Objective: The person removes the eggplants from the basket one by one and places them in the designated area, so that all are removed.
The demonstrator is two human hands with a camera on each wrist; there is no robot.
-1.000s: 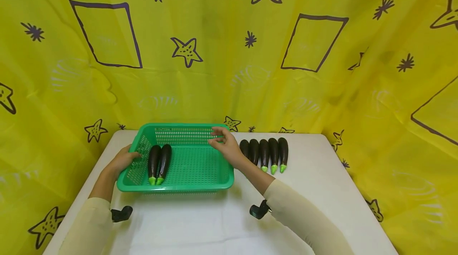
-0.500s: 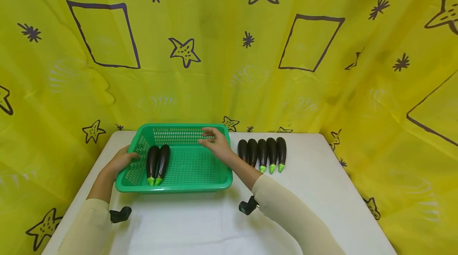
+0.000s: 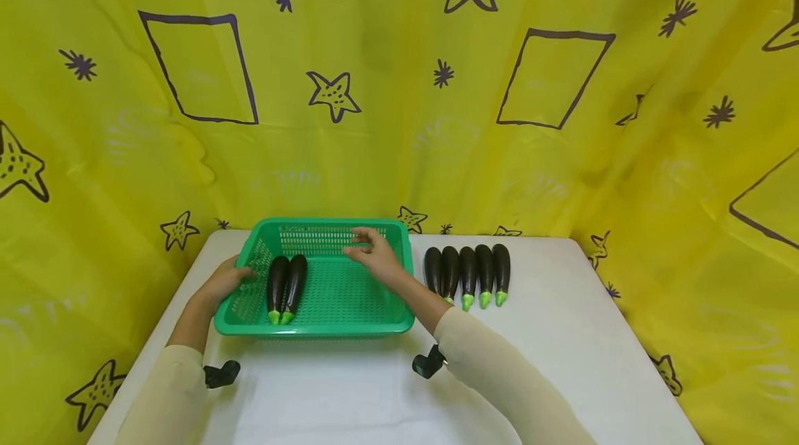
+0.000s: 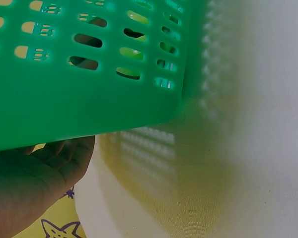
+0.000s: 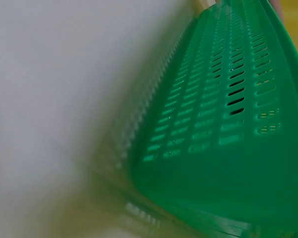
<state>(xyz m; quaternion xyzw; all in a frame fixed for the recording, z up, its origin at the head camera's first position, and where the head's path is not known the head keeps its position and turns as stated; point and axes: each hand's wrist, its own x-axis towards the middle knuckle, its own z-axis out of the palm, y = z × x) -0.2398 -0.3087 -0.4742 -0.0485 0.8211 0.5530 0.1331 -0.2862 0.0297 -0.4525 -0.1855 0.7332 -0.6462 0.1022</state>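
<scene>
A green plastic basket (image 3: 315, 328) with slotted walls stands on the table, two dark eggplants (image 3: 286, 289) with green stem ends lying side by side in its left part. My left hand (image 3: 226, 280) grips the basket's left rim, thumb on the inside. From below, the left wrist view shows the fingers of that hand (image 4: 44, 173) against the basket's underside edge. Over the basket's right part hovers my right hand (image 3: 376, 259), fingers loosely bent, nothing between them. The right wrist view has the basket wall (image 5: 218, 173), with the right hand out of sight.
Several more eggplants (image 3: 467, 278) lie in a row on the white table (image 3: 562, 348), to the right of the basket. Behind and at both sides hangs a yellow curtain (image 3: 387, 168) with drawn stars.
My right hand has shifted left, from near the basket's right rim to further over its inside. The left hand keeps its grip. The head view has shifted slightly.
</scene>
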